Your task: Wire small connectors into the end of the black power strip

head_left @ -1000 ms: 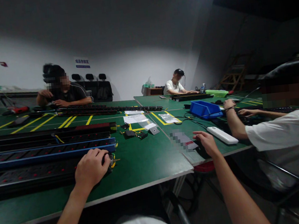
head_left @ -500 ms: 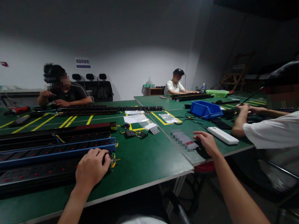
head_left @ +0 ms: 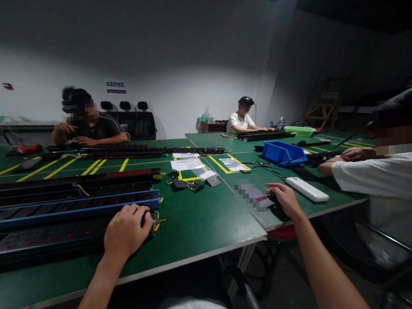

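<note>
l hand (head_left: pixel 128 232) curled over blk strip (head_left: pixel 68 236) end; r hand (head_left: pixel 285 198) half-open nr phone (head_left: pixel 254 196).

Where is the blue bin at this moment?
In the head view, the blue bin sits right of centre on the green table, just beyond the white oblong device and the right hand.

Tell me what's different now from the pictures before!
The hands of the person on the right moved away from the blue bin, further right. I can't tell if they took or let go of anything. Your left hand stayed on the black strip, your right hand near the white box.
</note>
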Tool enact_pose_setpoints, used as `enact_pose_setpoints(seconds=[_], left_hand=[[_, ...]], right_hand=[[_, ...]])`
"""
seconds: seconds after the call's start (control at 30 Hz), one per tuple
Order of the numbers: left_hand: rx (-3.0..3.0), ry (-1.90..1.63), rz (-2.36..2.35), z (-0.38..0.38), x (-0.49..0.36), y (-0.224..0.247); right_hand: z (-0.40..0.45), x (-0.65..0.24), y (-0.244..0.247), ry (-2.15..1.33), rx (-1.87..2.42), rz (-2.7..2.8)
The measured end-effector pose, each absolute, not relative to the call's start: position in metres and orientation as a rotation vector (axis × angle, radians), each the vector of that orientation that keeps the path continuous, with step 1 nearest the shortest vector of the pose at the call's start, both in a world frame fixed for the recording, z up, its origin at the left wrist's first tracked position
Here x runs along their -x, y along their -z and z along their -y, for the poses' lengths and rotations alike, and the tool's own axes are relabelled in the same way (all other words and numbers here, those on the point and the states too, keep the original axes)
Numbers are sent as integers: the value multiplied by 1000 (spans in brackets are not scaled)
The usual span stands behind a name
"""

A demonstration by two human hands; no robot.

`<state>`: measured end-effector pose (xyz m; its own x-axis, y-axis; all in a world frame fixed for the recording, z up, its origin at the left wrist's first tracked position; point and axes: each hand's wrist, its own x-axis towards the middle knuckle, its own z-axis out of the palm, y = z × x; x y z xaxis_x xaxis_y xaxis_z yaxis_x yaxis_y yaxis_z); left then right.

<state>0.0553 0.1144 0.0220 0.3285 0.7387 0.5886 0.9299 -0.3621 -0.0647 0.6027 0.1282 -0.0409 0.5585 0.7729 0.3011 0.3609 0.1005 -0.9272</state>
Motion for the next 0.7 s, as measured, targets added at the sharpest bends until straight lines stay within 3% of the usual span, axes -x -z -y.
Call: enact_pose_setpoints(seconds=[0.7], left_hand=[[2201,647,1470,-115,-56,-22]], right_hand=[[-128,-604,42,-416,1470,993]])
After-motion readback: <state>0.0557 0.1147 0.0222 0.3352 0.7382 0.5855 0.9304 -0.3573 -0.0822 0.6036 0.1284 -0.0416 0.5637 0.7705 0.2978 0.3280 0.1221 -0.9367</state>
